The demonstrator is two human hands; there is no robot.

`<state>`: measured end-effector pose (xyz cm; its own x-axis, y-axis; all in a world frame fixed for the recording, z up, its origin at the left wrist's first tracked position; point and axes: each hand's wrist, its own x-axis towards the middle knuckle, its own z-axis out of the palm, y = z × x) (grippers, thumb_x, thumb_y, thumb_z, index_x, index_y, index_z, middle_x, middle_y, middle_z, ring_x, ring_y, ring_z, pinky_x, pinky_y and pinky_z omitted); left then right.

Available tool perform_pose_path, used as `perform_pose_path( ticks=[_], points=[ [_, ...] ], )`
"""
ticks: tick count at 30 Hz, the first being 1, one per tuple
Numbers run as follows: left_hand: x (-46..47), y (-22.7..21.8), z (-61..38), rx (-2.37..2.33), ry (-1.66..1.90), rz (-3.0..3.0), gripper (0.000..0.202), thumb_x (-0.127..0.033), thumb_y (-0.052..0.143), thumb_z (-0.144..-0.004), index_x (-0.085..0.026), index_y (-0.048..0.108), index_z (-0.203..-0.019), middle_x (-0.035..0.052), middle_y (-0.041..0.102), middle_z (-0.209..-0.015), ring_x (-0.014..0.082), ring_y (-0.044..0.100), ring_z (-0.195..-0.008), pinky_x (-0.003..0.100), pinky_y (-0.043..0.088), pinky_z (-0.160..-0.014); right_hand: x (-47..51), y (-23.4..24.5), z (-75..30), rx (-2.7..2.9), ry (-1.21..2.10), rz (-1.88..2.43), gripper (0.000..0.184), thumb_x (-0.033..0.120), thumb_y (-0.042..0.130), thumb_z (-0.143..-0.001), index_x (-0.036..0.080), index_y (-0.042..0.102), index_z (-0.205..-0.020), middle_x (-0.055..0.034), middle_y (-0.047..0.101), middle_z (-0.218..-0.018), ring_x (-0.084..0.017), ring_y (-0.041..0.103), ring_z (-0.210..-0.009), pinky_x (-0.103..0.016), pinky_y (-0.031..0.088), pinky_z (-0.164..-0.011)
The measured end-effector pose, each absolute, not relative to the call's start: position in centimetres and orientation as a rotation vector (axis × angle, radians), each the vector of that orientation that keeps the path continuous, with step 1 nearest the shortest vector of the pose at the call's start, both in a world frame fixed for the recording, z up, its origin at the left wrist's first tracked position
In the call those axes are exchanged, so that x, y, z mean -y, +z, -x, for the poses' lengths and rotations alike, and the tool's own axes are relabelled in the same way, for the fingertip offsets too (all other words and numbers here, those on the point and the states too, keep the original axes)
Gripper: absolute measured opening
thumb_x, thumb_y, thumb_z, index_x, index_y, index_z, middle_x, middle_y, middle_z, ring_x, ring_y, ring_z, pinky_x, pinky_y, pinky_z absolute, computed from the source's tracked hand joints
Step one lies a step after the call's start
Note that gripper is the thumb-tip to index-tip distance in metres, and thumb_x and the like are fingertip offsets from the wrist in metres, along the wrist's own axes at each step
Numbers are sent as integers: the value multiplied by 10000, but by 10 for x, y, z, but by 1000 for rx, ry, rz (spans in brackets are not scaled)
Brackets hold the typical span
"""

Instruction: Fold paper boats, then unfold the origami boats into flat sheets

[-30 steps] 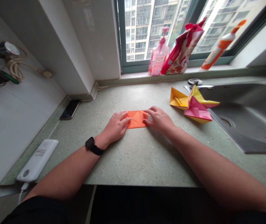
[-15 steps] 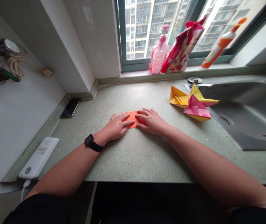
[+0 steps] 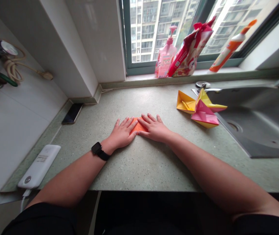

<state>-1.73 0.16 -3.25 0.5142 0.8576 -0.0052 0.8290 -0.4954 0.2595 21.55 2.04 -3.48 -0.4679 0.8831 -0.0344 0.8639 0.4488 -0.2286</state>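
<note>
A folded orange paper (image 3: 136,126) lies on the speckled green counter (image 3: 141,163), mostly covered by my hands. My left hand (image 3: 122,133), with a black watch on its wrist, lies flat on the paper's left part with fingers stretched out. My right hand (image 3: 154,129) lies flat on the right part, fingers spread. The fingertips of both hands nearly meet over the paper; only a small orange patch shows between them.
Folded paper shapes, yellow (image 3: 185,103) and pink (image 3: 204,116), sit right of my hands beside a steel sink (image 3: 259,120). A phone (image 3: 72,113) and a white power bank (image 3: 39,166) lie at the left. A pink pump bottle (image 3: 165,58), a red bag (image 3: 190,49) and an orange bottle (image 3: 228,49) stand on the sill.
Both hands have slid inward over the orange paper, which now shows much narrower. My right hand's fingers went from curled at the paper's right edge to flat.
</note>
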Motion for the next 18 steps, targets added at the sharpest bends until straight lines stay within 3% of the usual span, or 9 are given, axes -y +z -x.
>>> perform_pose_path(
  ticks=[11, 18],
  points=[
    [-6, -19, 13, -1430, 17, -2498, 689, -569, 408, -1119, -269, 378, -1738, 140, 254, -1838, 408, 248, -1701, 734, 141, -1337, -19, -31, -228, 2609, 315, 1654, 863, 762, 441, -1051, 281, 350, -1762, -123, 224, -1856, -423, 150, -1721, -704, 109, -1358],
    [-6, -17, 13, -1461, -69, -2474, 696, -541, 341, -1127, -286, 299, -1773, 96, 177, -1861, 382, 198, -1719, 707, 65, -1361, -31, -26, -266, 2679, 474, 1605, 845, 695, 544, -1028, 331, 341, -1763, -84, 218, -1859, -436, 131, -1719, -693, 160, -1357]
  ],
)
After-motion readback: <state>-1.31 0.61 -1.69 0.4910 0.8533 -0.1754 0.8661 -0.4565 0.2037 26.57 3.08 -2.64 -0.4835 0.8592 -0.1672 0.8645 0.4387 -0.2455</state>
